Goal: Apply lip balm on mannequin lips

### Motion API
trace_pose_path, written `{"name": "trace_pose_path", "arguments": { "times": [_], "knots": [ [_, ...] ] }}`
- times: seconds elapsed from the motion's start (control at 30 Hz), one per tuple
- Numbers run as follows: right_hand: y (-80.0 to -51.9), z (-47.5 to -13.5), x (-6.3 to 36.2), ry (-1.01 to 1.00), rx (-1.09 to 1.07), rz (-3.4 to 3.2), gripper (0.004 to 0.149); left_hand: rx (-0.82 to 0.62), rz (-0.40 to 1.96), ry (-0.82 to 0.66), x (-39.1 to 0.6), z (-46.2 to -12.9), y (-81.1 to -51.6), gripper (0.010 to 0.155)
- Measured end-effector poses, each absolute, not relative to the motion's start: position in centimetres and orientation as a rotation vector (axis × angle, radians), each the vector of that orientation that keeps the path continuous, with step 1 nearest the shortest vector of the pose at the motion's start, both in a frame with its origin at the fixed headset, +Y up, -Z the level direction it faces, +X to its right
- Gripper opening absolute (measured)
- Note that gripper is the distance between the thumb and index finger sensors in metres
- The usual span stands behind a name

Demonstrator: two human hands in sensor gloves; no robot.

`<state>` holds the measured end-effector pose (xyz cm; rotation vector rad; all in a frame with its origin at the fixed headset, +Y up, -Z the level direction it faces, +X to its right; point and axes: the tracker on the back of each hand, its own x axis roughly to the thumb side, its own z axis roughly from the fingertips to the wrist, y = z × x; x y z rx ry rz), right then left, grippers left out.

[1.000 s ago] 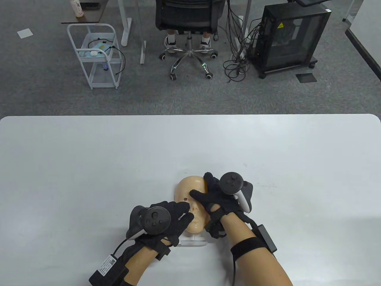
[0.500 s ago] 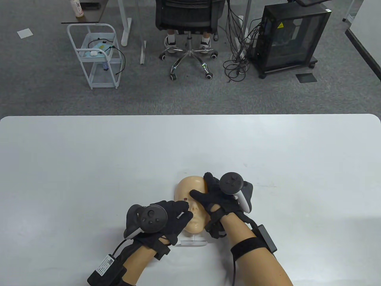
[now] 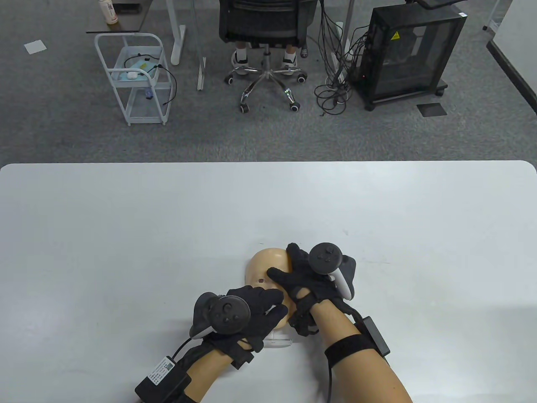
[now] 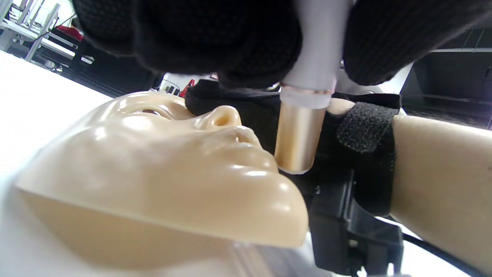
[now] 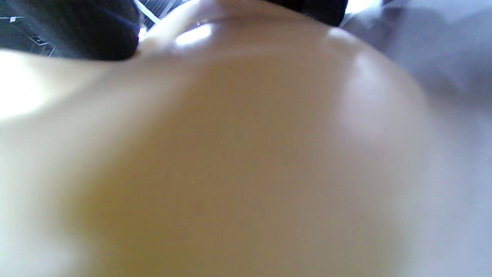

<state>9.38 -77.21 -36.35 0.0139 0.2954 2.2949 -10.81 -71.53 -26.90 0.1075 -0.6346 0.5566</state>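
A: Where was the lip balm (image 4: 303, 115)?
B: At upper centre of the left wrist view, its gold end at the lips of the mannequin face (image 4: 161, 173); whether it touched, I couldn't tell.

A: And the face?
B: Low centre of the table view, on the white table (image 3: 126, 231).

A: Fingers?
B: The left hand (image 3: 247, 312) gripped the tube, fingers (image 4: 215, 34) curled tight around it. The right hand (image 3: 308, 283) lay over the face's right side, fingers spread, holding it.

A: Beyond?
B: An office chair (image 3: 264, 25) at top centre.
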Motion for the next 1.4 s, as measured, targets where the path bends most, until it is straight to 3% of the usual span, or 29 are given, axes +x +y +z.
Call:
{"name": "trace_pose_path", "arguments": {
  "times": [1.03, 1.27, 1.4],
  "knots": [
    [-77.2, -36.3, 9.3, 0.297, 0.021, 2.294, 0.096, -0.024, 0.497, -0.579, -13.7, -28.1, -70.7, 0.047],
    [-77.2, -36.3, 9.4, 0.295, 0.025, 2.296, 0.096, -0.021, 0.578, -0.546, -14.8, -28.5, -70.5, 0.048],
    [-77.3, -36.2, 9.3, 0.311, 0.056, 2.286, 0.096, -0.017, 0.746, -0.484, -17.1, -29.5, -70.7, 0.048]
  ]
}}
